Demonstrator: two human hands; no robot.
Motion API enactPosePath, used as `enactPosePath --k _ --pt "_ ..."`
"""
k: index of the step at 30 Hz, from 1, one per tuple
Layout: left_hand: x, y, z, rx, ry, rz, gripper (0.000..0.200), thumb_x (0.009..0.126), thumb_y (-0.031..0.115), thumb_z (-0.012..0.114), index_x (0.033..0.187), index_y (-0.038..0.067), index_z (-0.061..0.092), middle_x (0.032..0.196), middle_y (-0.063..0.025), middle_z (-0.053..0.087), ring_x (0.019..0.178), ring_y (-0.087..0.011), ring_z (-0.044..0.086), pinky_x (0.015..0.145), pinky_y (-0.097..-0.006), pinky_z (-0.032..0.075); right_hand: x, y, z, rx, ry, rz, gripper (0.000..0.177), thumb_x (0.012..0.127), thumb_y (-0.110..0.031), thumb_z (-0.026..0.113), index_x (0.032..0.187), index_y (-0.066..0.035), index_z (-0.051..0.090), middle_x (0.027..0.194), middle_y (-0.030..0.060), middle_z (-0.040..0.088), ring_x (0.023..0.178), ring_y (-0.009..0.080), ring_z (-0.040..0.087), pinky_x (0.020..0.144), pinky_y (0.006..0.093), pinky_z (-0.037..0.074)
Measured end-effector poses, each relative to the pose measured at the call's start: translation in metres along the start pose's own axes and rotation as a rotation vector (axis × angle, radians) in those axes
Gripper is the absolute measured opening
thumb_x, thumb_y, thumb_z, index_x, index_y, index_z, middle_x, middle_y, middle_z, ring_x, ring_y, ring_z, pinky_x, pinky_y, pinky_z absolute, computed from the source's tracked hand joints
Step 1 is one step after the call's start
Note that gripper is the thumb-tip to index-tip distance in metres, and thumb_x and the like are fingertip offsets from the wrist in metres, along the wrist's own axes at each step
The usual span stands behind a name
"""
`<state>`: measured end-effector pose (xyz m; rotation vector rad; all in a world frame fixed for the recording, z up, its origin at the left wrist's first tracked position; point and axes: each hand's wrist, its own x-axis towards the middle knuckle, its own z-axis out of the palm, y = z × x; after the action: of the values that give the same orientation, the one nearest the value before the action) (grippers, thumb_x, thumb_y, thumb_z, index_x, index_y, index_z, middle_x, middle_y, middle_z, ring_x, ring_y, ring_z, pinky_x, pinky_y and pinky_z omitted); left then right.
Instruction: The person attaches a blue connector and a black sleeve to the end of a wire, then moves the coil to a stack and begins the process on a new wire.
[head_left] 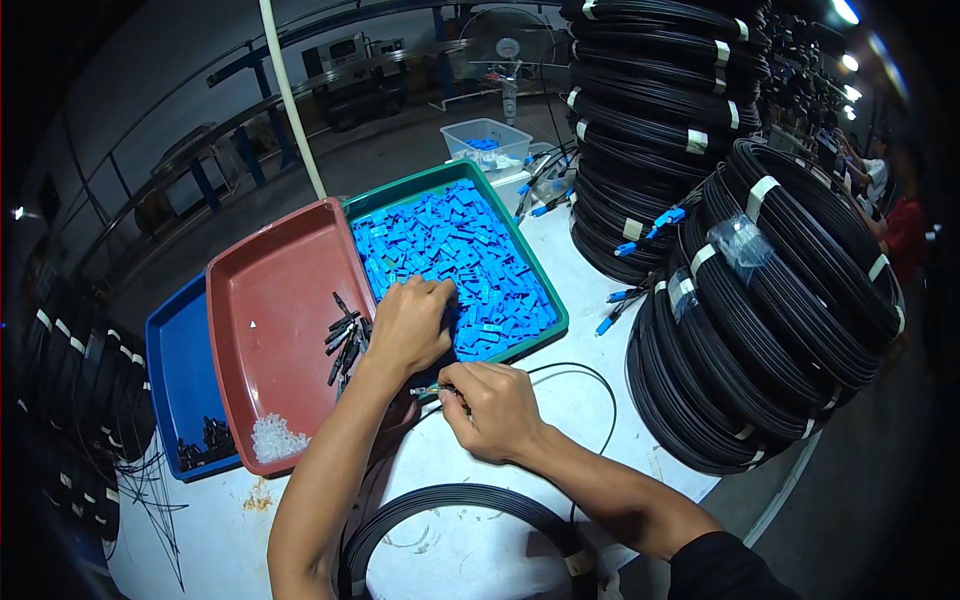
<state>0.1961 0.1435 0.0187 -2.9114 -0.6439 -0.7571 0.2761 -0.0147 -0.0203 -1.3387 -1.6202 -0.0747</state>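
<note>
My left hand (410, 322) reaches over the near left edge of the green tray (552, 338), its fingertips at the blue connector pieces (440, 235); whether they grip one is hidden. Just below and to the right, my right hand (490, 408) is closed on a cable end with a small connector (425, 390) that points left. From that hand a thin black cable (598, 378) loops away to the right. Left of my left hand, black connector parts (345, 340) lie in the red tray (285, 260). A coil of black cable (470, 492) rests in front of me.
Clear small parts (277, 440) lie in the red tray, beside a blue tray (180, 350) with black parts. Tall cable coils (650, 130) and leaning coils (790, 300) stand at the right. Behind the green tray is a clear bin (487, 140). People (875, 170) are far right.
</note>
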Motion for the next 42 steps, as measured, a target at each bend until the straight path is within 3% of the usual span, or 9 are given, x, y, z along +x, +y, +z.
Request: enactPosePath --k 5,10,17,24,26,30,31,36,42 --pt "0.01 -0.002 0.007 -0.036 0.11 0.041 0.023 0.072 0.002 0.066 0.093 0.008 0.072 0.103 -0.0091 0.071 0.097 -0.0318 0.061 0.084 -0.0445 0.048 0.0 0.0 0.002 0.006 0.001 -0.021 0.009 0.084 -0.012 0.064 0.085 -0.004 0.059 0.072 0.0123 0.063 0.067 0.0315 0.065 0.063 0.044 0.051" --pt "0.03 0.001 0.016 0.121 -0.033 0.15 0.033 0.071 0.003 0.071 0.102 0.013 0.077 0.112 -0.0059 0.071 0.102 -0.0274 0.061 0.084 -0.0405 0.047 0.0 0.0 0.002 0.002 -0.013 -0.021 0.009 0.084 -0.012 0.064 0.085 -0.004 0.059 0.071 0.0124 0.062 0.067 0.0318 0.065 0.063 0.0442 0.051" --pt "0.035 0.005 0.011 0.133 0.009 0.116 0.024 0.064 0.008 0.074 0.088 0.01 0.072 0.094 -0.0042 0.071 0.097 -0.0255 0.062 0.082 -0.0402 0.046 0.0 0.001 0.003 0.015 -0.003 -0.027 0.009 0.083 -0.012 0.064 0.085 -0.004 0.059 0.072 0.0125 0.062 0.068 0.032 0.065 0.064 0.0442 0.051" --pt "0.016 0.0 -0.003 0.069 0.062 0.122 0.021 0.069 0.008 0.075 0.09 0.01 0.069 0.086 -0.0063 0.072 0.091 -0.027 0.063 0.079 -0.0419 0.045 -0.001 0.0 0.003 0.014 -0.014 -0.026 0.009 0.083 -0.011 0.064 0.085 -0.004 0.059 0.072 0.0123 0.063 0.068 0.0319 0.065 0.064 0.0441 0.051" --pt "0.007 0.0 -0.014 -0.046 0.173 0.092 0.015 0.081 0.012 0.076 0.094 0.011 0.069 0.086 -0.0072 0.071 0.087 -0.0272 0.062 0.079 -0.0419 0.044 0.0 0.0 0.002 0.019 0.013 -0.073 0.009 0.083 -0.008 0.066 0.088 -0.001 0.063 0.07 0.0124 0.064 0.061 0.0304 0.064 0.06 0.0414 0.05" --pt "-0.021 0.002 -0.04 -0.31 0.292 0.012 0.022 0.085 0.007 0.074 0.107 0.006 0.073 0.094 -0.0124 0.074 0.082 -0.0265 0.067 0.074 -0.0364 0.051 -0.001 -0.003 0.002 0.022 0.033 -0.097 0.01 0.083 -0.01 0.066 0.088 -0.002 0.063 0.069 0.0127 0.064 0.061 0.0308 0.063 0.059 0.0419 0.05" --pt "-0.033 0.005 -0.048 -0.371 0.297 -0.063 0.025 0.087 0.003 0.072 0.112 0.004 0.074 0.094 -0.0123 0.074 0.078 -0.0201 0.069 0.069 -0.0327 0.053 0.0 -0.005 0.001 0.032 0.033 -0.104 0.009 0.083 -0.01 0.066 0.087 -0.002 0.064 0.069 0.013 0.064 0.061 0.0309 0.064 0.059 0.0423 0.05" --pt "-0.103 0.009 -0.072 -0.574 0.304 -0.277 0.024 0.09 0.003 0.068 0.114 0.002 0.073 0.089 -0.0094 0.074 0.079 -0.0133 0.068 0.069 -0.028 0.052 -0.005 -0.009 0.005 0.075 0.011 -0.128 0.009 0.085 -0.011 0.066 0.089 -0.003 0.065 0.073 0.0151 0.067 0.065 0.0329 0.066 0.061 0.0435 0.052" --pt "-0.18 0.024 -0.083 -1.134 0.466 -0.566 0.009 0.097 0.006 0.065 0.102 -0.001 0.066 0.1 -0.0113 0.072 0.086 -0.0133 0.07 0.077 -0.0264 0.054 -0.006 -0.024 0.011 0.196 -0.123 -0.286 0.012 0.091 -0.009 0.063 0.103 -0.005 0.064 0.078 0.0153 0.068 0.071 0.0343 0.068 0.063 0.0447 0.052"
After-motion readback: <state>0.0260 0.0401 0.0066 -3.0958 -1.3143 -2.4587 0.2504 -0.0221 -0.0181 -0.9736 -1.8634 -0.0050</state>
